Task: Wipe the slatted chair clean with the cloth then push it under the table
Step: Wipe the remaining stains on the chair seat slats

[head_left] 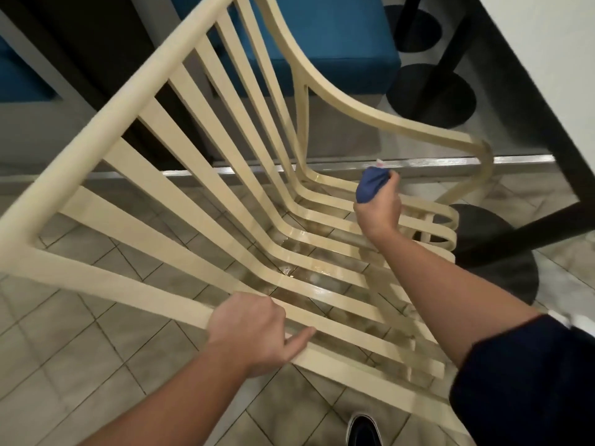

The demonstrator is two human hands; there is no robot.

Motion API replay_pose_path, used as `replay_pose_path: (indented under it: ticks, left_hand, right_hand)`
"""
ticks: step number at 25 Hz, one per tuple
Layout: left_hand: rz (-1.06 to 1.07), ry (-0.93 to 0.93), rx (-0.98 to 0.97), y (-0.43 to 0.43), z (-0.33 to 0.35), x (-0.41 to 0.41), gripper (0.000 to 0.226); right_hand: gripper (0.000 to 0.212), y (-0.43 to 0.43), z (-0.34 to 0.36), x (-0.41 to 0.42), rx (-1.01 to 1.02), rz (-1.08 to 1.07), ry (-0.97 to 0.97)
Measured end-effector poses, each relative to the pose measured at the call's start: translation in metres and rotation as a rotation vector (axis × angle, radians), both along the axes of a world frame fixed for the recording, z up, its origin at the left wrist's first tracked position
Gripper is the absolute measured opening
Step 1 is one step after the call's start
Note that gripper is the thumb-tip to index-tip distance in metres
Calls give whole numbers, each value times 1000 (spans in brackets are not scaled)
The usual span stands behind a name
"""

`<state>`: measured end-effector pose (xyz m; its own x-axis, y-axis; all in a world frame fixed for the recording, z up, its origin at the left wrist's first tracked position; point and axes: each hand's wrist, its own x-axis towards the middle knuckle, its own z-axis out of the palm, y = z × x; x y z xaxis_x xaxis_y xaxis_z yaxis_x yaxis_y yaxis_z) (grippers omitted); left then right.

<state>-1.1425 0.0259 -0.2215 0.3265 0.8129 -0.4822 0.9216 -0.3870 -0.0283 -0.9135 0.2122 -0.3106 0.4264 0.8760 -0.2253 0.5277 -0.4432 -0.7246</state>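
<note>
A cream slatted chair fills the view, seen from behind and above, its back slats curving down into the seat. My left hand grips the near armrest where it meets the back slats. My right hand holds a bunched blue cloth just above the front of the seat slats, near the far armrest. Some seat slats look wet and shiny. The table has a white top with a dark edge and stands at the upper right, beyond the chair.
A black round table base sits on the tiled floor right of the chair's front. More black pedestal bases stand further back. Blue cushioned seats line the far side. My shoe shows at the bottom.
</note>
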Motion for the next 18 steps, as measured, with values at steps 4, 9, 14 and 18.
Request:
replay_pose_path:
  ticks: [4,9,14,18]
  left_hand:
    - [-16,23,-37,4,0,0,80]
    - [-33,3,-95,6,-2,0,81]
    - [-43,17,-146,6,-2,1,85]
    - [-53,24,-133,7,0,2,84]
  right_hand:
    - [69,38,-79,-28,-63,377,-417]
    - [44,17,-130,-45,-58,754,-712]
    - [45,-31,-126,-51,0,1010,-689]
    - [40,-76,-126,-44,82,1091,-696]
